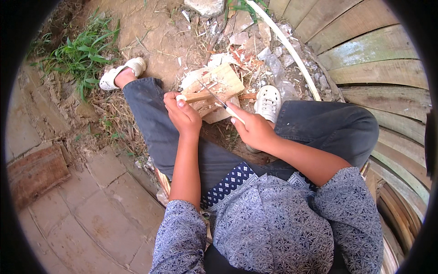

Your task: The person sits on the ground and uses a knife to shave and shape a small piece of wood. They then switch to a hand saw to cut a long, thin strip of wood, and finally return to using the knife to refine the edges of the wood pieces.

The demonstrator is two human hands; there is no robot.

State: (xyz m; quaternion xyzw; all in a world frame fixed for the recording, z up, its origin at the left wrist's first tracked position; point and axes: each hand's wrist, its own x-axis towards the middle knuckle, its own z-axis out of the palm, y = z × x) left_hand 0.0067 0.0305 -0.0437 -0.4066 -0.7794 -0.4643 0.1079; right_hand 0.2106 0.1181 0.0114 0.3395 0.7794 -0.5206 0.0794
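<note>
My left hand [183, 114] is closed round a pale wooden stick [200, 96], whose rounded whitish end pokes out by the thumb. A knife with a light handle [235, 113] is gripped in my right hand [255, 131]. Its thin dark blade [212, 93] points up and to the left and crosses the stick near its far end; whether the edge touches the wood I cannot tell. Beneath both lies a wooden block [230, 81] with shavings on top. Between my spread knees, more wood pieces lie under the block.
Wood chips [246, 58], stones and a crumpled clear plastic bag [274, 68] litter the ground ahead. A long pale strip [289, 45] curves along the wooden plank wall [369, 50] on the right. Grass [84, 52] grows at the left, beyond tiled paving [91, 210] and a brown board [39, 170].
</note>
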